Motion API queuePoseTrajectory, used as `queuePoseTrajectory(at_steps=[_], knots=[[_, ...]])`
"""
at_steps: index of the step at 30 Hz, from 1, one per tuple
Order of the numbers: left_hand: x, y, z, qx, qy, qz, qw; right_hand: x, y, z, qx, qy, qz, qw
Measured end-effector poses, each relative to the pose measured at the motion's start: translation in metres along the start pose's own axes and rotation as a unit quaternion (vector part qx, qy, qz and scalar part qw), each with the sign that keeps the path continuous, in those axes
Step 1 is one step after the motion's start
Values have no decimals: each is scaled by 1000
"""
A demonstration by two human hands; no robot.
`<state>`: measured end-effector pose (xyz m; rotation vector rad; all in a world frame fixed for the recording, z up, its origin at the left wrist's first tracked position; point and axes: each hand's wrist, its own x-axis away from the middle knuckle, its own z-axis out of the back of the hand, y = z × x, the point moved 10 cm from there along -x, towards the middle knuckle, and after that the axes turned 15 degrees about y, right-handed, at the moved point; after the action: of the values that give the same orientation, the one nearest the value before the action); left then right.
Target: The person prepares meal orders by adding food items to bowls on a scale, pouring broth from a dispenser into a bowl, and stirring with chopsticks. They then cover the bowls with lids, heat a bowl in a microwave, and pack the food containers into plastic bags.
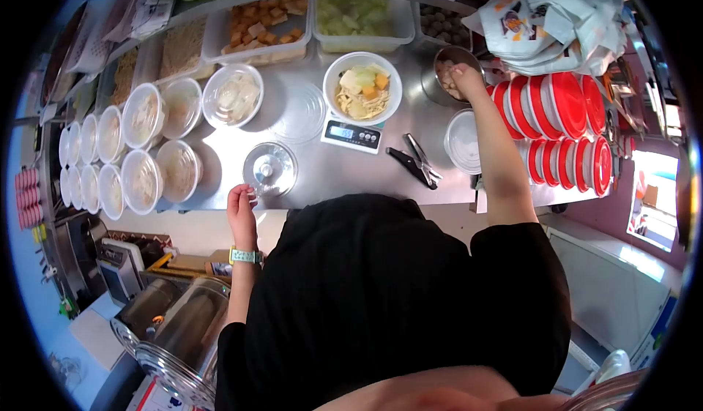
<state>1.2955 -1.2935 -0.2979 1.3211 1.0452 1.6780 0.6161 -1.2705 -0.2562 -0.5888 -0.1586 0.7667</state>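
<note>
My right hand [466, 80] reaches into a metal pot [426, 85] of pale brownish rounded pieces [444, 68]. Its fingers are closed there, and what they hold is hidden. Over the counter's front edge, my left hand [241, 202] hangs with loosely bent fingers apart, beside a round shiny lid with a knob [269, 169]. In front of me, a white bowl [331, 74] of noodles, orange cubes and pale green pieces sits on a digital scale [351, 137]. Black-handled scissors [411, 163] lie right of the scale.
Rows of filled plastic bowls [140, 180] stand at left. Tubs of orange cubes [263, 27] and green pieces [359, 23] line the back. Red-rimmed stacked containers [560, 107], plastic bags [549, 27] and a white round container [463, 142] are at right. Clear lids [296, 111] lie left of the scale.
</note>
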Motion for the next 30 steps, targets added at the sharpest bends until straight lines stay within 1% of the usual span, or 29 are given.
queuePoseTrajectory(at_steps=[1, 2, 4, 5, 6, 8, 9, 11, 12, 13, 15, 16, 18, 19, 21, 22, 23, 24, 25, 26, 27, 28, 30], knots=[[0, 2, 0, 1, 3, -1, 1000, 7, -4, -4, -44, -24, -80, 995], [-3, -1, 2, 0, -2, -12, 1000, 5, -11, -15, -65, -1, -50, 997], [-2, -6, 3, 2, 6, -6, 1000, 43, -96, -27, -98, -58, 26, 993], [-2, -6, 2, 3, 6, -4, 1000, 79, -133, -42, -233, -172, -88, 953], [-3, -5, 1, 4, 8, -6, 1000, 99, -157, -64, -275, -220, -117, 929], [-1, -3, -2, 10, 1, -11, 1000, 127, -189, -103, -334, -262, -143, 894], [-1, -3, -2, 10, 2, -11, 1000, 130, -196, -118, -334, -262, -143, 894], [-1, 1, -4, 14, -6, -20, 1000, 126, -215, -128, -224, -230, -17, 947], [0, 3, -3, 14, -5, -21, 1000, 126, -226, -119, -144, -175, 94, 969], [0, 4, -1, 16, -2, -19, 1000, 130, -225, -120, -145, -175, 94, 969], [1, 3, 4, 19, 1, -15, 1000, 133, -225, -105, -151, -132, 129, 971], [1, 1, 8, 22, 6, -10, 1000, 132, -221, -99, -150, -132, 129, 971], [4, 0, 11, 25, 5, -6, 1000, 144, -203, -97, -138, -270, 32, 953], [7, 2, 13, 22, 10, -5, 1000, 144, -199, -86, -137, -264, 28, 954], [9, 6, 13, -5, 17, -6, 1000, 127, -187, -51, -265, -190, -50, 944], [8, 7, 14, 6, 17, -2, 1000, 108, -169, -39, -283, -146, -71, 945], [7, 6, 14, 18, 18, 2, 1000, 87, -148, -37, -282, -133, -70, 948], [5, 6, 14, 16, 18, 0, 1000, 52, -124, -21, -289, -25, -36, 956], [3, 5, 16, 12, 22, -2, 1000, 26, -107, -1, -294, 80, 0, 952], [4, 10, 14, 8, 24, -10, 1000, 9, -104, 16, -204, 144, 55, 967], [4, 12, 14, 18, 25, -18, 999, -10, -109, 32, -113, 208, 112, 965], [3, 12, 16, 12, 23, -17, 1000, -33, -104, 29, -25, 217, 129, 967], [3, 19, 13, -6, 27, -30, 999, -80, -91, 1, 58, 140, 130, 980]])
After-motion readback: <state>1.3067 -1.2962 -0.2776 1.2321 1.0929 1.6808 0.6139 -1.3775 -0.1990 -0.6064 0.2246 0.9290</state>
